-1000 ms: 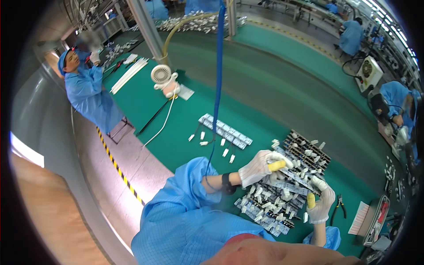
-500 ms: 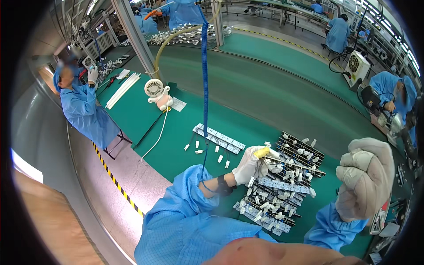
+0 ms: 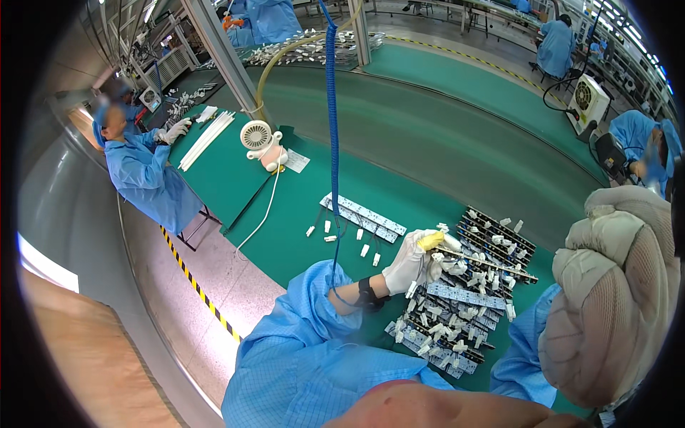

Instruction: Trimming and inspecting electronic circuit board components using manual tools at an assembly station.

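Observation:
My left hand (image 3: 410, 265), in a white glove with yellow on a fingertip, is closed on the end of a narrow circuit board strip (image 3: 492, 265). It is over a heap of such strips (image 3: 464, 294) with white connectors on short wires. A black wrist strap (image 3: 368, 293) circles my left wrist. My right hand (image 3: 614, 296), gloved too, is raised close to the camera at the right. Its fingers are curled in, and whatever they hold, if anything, is hidden.
Two board strips (image 3: 364, 217) with loose connectors lie on the green table (image 3: 300, 235). A blue coiled cord (image 3: 332, 107) hangs in front. Beyond stand a small fan (image 3: 264, 143) and white sticks (image 3: 207, 140). Co-workers in blue sit at left (image 3: 146, 175) and right (image 3: 642, 143).
My right hand has come nearer the camera and looks larger, its fingers still curled. My left hand keeps its place at the heap. The left co-worker's hands have lowered toward the table.

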`<state>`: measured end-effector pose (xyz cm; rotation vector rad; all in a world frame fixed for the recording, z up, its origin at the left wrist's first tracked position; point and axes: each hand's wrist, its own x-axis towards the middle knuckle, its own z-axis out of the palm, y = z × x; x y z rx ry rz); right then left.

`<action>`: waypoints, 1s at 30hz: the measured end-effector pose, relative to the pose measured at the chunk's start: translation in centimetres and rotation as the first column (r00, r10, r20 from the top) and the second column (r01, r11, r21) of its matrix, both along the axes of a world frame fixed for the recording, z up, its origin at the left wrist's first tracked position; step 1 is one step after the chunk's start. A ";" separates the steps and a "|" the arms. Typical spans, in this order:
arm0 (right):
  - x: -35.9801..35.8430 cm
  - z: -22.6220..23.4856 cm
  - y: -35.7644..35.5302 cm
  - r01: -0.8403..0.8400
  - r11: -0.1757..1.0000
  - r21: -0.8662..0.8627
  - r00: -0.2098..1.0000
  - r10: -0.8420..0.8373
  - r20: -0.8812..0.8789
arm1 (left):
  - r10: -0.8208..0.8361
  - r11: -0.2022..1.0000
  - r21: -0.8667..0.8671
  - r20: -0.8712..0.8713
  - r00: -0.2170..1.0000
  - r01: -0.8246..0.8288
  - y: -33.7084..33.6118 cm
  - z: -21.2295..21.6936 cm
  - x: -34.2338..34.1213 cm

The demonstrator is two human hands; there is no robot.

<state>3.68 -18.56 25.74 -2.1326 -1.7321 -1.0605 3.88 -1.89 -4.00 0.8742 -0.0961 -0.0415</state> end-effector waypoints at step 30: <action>0.8 -1.2 0.4 0.081 0.996 0.033 0.994 -0.078 -0.070 | -0.044 0.988 -0.151 -0.112 0.993 0.027 0.2 0.0 0.1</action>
